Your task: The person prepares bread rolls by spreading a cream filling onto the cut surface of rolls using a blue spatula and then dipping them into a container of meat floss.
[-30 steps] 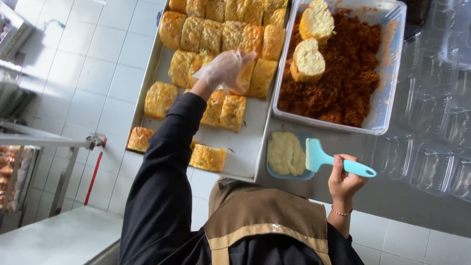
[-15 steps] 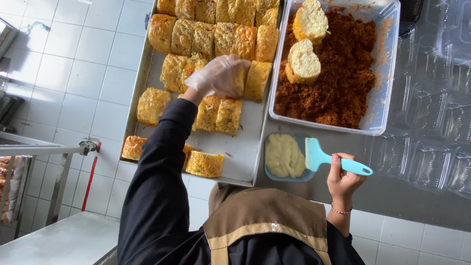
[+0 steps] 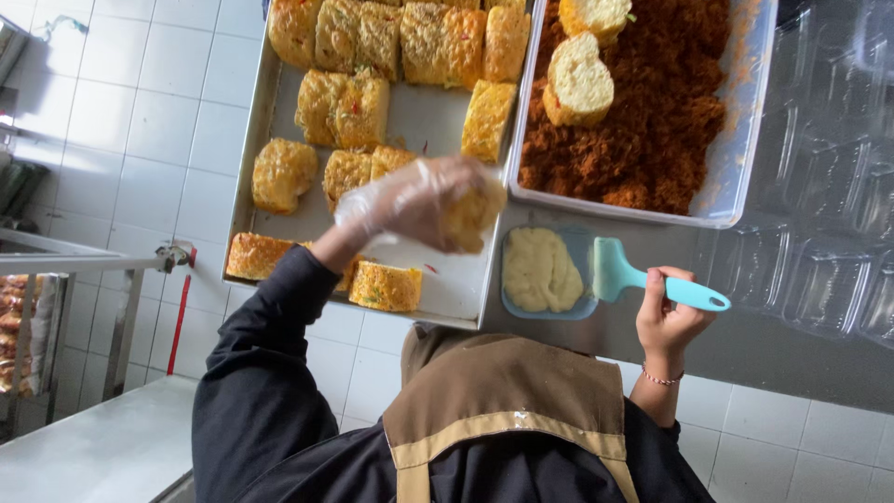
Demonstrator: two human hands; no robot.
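1. The left hand [image 3: 410, 200], in a thin clear glove, has its fingers closed around a bread roll [image 3: 470, 212] at mid-frame, above the metal tray [image 3: 447, 279].
2. The right hand [image 3: 666, 317], lower right, grips a teal spatula [image 3: 643, 279] beside the small dish of pale cream [image 3: 545, 270].
3. Risk, as I judge it: the soft roll may crumble if squeezed, or slip from the glove.
4. The roll looks golden, crusted and speckled.

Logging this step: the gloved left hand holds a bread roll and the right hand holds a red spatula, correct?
Not quite. In the head view the spatula in the right hand is teal, not red; the gloved left hand does hold a bread roll.
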